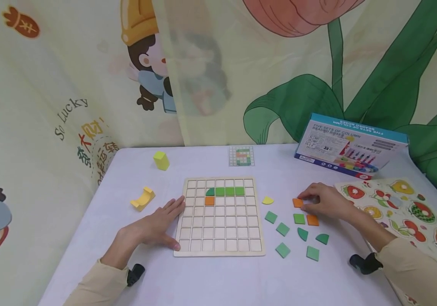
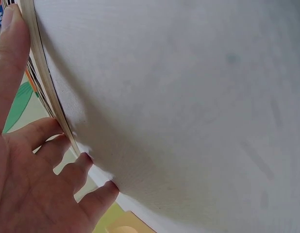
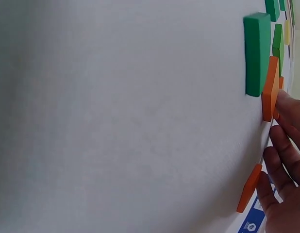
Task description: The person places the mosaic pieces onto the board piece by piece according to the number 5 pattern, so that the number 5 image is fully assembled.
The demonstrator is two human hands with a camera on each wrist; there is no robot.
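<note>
A wooden grid board (image 1: 218, 253) lies on the white table, with green pieces (image 1: 229, 191) in one row and an orange square (image 1: 209, 200) below the row's left end. My left hand (image 1: 147, 229) rests along its left edge, fingers extended and thumb spread; in the left wrist view the fingertips (image 2: 111, 187) touch the edge. My right hand (image 1: 327, 202) pinches an orange square tile (image 1: 297, 203) between thumb and finger, low at the tabletop. Another orange tile (image 1: 312, 220) lies nearby. In the right wrist view an orange tile (image 3: 249, 189) sits by the little finger.
Loose green squares (image 1: 282, 229), green quarter-rounds (image 1: 322, 239) and a yellow one (image 1: 268, 200) lie right of the board. A pattern card (image 1: 241, 156), a box (image 1: 350, 146), a fruit-printed board (image 1: 394, 199), a yellow arch (image 1: 142, 199) and a yellow-green block (image 1: 161, 160) surround it.
</note>
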